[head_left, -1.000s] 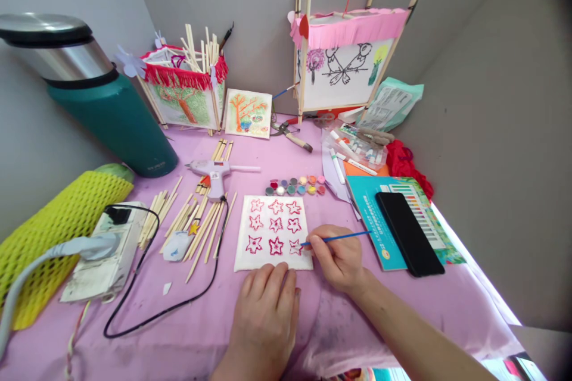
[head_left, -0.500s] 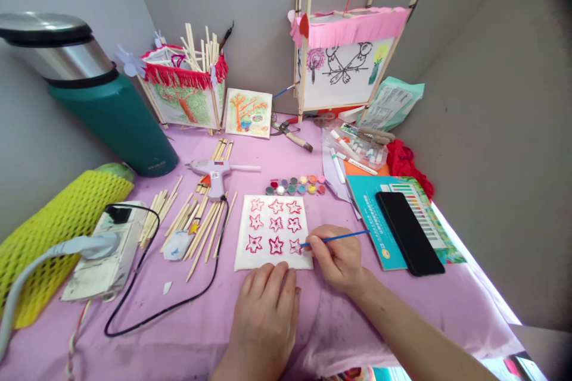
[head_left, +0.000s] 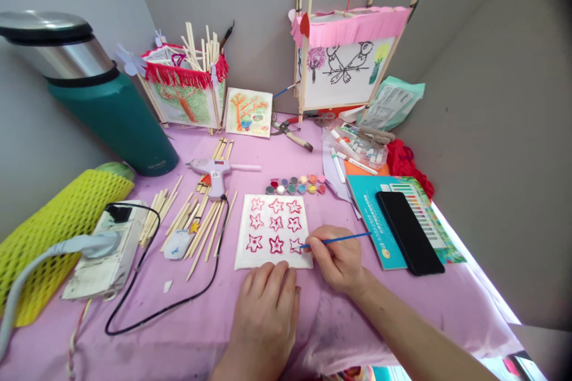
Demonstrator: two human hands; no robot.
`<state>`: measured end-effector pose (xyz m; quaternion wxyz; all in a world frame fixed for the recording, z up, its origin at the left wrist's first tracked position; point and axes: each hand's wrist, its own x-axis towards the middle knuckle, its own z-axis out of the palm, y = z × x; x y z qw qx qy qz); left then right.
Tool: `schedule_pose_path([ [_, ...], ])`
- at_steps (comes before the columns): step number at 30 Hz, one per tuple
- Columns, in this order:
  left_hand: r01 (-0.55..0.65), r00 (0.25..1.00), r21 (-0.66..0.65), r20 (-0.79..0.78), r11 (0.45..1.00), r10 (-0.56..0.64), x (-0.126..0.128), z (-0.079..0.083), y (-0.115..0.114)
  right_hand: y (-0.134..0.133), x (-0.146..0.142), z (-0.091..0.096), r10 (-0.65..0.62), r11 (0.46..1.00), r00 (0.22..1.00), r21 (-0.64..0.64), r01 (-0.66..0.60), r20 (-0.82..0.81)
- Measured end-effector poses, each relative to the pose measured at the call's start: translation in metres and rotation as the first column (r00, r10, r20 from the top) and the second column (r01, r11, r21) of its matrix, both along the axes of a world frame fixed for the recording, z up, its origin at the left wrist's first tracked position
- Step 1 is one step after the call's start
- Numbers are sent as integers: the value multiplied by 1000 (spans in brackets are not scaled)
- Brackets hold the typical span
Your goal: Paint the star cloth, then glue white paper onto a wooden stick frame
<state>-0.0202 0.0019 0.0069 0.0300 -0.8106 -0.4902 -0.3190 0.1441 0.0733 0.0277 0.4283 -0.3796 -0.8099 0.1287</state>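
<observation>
A white square sheet painted with several red stars lies on the pink tablecloth. My right hand pinches a thin blue paintbrush, its tip on the star at the sheet's lower right corner. My left hand lies flat, fingers together, with its fingertips on the sheet's near edge. A strip of small paint pots sits just beyond the sheet.
A glue gun and loose wooden sticks lie left of the sheet, with a power strip and black cord. Two paper lanterns stand at the back. A black phone rests on a teal booklet at right. A green flask stands at left.
</observation>
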Motion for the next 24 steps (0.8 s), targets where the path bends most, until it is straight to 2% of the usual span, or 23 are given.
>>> schedule_pose_path([
  [24,1,1000,4,5,1000,-1,0,-2,-1,0,1,-2,75,997,996,-10,-76,-43],
])
